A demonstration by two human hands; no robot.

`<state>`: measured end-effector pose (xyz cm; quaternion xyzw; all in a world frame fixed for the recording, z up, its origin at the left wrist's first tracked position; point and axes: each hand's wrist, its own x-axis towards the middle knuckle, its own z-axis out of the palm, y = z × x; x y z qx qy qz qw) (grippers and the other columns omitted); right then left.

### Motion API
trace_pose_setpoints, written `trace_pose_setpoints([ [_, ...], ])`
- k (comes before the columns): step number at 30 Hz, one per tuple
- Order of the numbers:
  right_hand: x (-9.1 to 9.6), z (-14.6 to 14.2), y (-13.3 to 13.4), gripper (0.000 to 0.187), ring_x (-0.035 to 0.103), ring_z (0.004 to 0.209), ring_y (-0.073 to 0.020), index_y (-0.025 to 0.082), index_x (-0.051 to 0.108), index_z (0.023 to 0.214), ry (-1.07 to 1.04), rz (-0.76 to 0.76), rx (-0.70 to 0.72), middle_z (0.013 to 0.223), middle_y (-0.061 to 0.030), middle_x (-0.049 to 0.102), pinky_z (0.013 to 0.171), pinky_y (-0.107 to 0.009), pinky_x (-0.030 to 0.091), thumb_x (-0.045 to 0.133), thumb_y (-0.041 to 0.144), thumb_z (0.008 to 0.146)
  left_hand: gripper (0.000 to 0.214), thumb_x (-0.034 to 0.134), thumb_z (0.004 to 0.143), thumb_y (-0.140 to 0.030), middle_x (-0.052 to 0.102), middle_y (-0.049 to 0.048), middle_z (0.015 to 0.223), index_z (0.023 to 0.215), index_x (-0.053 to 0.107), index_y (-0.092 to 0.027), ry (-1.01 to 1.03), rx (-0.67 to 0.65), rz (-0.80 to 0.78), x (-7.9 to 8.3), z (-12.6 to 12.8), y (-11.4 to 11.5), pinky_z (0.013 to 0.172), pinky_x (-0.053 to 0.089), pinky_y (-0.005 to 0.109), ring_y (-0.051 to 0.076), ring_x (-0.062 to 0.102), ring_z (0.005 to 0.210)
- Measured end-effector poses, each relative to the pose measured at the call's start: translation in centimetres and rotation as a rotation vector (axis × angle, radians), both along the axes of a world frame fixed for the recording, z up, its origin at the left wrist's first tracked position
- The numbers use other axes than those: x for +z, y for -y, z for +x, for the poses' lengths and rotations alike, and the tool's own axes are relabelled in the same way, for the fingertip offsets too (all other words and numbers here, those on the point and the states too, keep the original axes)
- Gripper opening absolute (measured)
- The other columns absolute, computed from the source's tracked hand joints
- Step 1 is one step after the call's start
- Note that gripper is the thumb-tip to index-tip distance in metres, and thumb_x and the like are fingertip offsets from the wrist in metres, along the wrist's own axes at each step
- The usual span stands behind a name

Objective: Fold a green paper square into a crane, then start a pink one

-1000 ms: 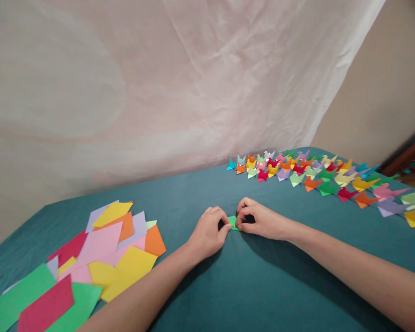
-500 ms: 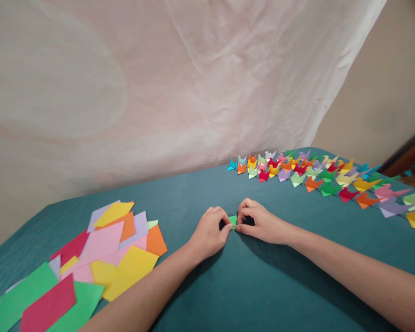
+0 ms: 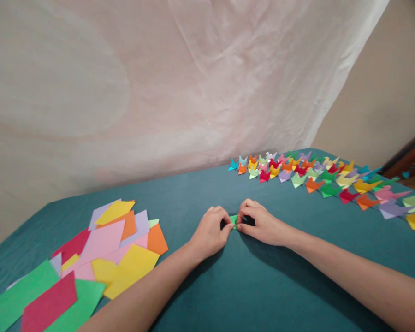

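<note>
A small piece of green paper (image 3: 233,221) is held between my two hands near the middle of the table. My left hand (image 3: 211,232) pinches its left side between thumb and fingers. On the right side, my right hand (image 3: 259,222) grips it in the same way, thumb against fingertips. The fingers cover most of the paper, so its folds cannot be made out.
Loose coloured paper sheets (image 3: 102,242) lie overlapping on the left of the dark green tabletop (image 3: 193,189). Rows of small folded paper birds (image 3: 313,184) stand at the back right. Behind the table hangs a pale cloth (image 3: 207,83).
Both hands keep their pinch on the green paper in almost the same place. Only a very slight shift of the whole view shows.
</note>
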<state>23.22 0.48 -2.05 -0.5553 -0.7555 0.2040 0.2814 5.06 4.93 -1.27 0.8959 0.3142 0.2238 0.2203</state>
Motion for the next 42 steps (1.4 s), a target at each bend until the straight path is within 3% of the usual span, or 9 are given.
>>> trace_pose_setpoints([
  [8,1.0,0.6,0.4,0.006,0.051,0.088,-0.0168,0.019,0.059,0.077,-0.098,-0.026,0.115,0.088,-0.0029,0.053,0.082,-0.032,0.040,0.056,0.014,0.079,0.008,0.058,0.079,-0.017,0.059,0.0019,0.078,0.072,0.055,-0.017,0.041,-0.028,-0.020,-0.1,-0.5,-0.1,0.076,0.039,0.029,0.016,0.052,0.077],
  [13,0.5,0.8,0.7,0.005,0.051,0.090,-0.0170,0.020,0.061,0.078,-0.098,-0.003,0.128,0.090,-0.0027,0.053,0.083,-0.032,0.039,0.058,0.017,0.079,0.007,0.057,0.081,-0.019,0.059,0.0019,0.081,0.074,0.055,-0.018,0.075,-0.059,-0.036,-0.4,-0.8,-0.3,0.078,0.039,0.029,0.016,0.053,0.080],
  [29,-0.1,0.3,0.1,0.006,0.051,0.085,-0.0166,0.019,0.060,0.074,-0.034,0.042,0.052,0.085,-0.0025,0.054,0.079,-0.032,0.039,0.057,0.016,0.078,0.003,0.058,0.082,-0.022,0.056,0.0023,0.088,0.082,0.060,-0.019,-0.002,-0.114,-0.028,-0.1,-0.8,-0.5,0.082,0.038,0.031,0.017,0.051,0.087],
  [42,0.0,0.4,-0.9,0.005,0.053,0.086,-0.0167,0.021,0.066,0.075,-0.096,-0.034,0.072,0.086,-0.0013,0.054,0.079,-0.032,0.039,0.064,0.017,0.073,0.005,0.054,0.083,-0.022,0.055,0.0031,0.087,0.081,0.058,-0.019,-0.048,-0.079,0.016,0.1,-0.6,-0.2,0.079,0.036,0.033,0.019,0.049,0.086],
])
